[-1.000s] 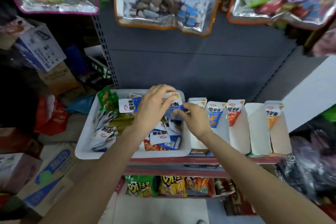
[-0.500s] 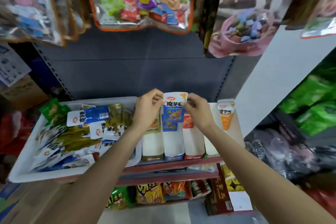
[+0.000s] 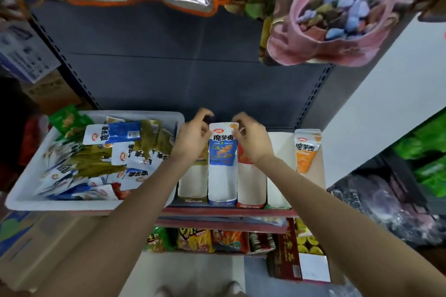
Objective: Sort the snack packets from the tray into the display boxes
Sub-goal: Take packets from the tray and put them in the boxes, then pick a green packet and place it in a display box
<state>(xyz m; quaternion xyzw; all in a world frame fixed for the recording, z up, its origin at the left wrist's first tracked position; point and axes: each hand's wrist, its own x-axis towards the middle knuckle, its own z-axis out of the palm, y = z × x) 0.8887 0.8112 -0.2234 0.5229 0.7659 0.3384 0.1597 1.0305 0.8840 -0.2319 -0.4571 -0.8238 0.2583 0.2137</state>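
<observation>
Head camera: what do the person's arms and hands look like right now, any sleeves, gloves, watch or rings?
Both forearms are bare for the whole length the head view shows, with no sleeve edge in view. The left hand and the right hand wear no gloves. No watch, band or bracelet shows at either wrist. No ring is visible, though the fingertips are slightly blurred, so a thin one could be missed.
</observation>
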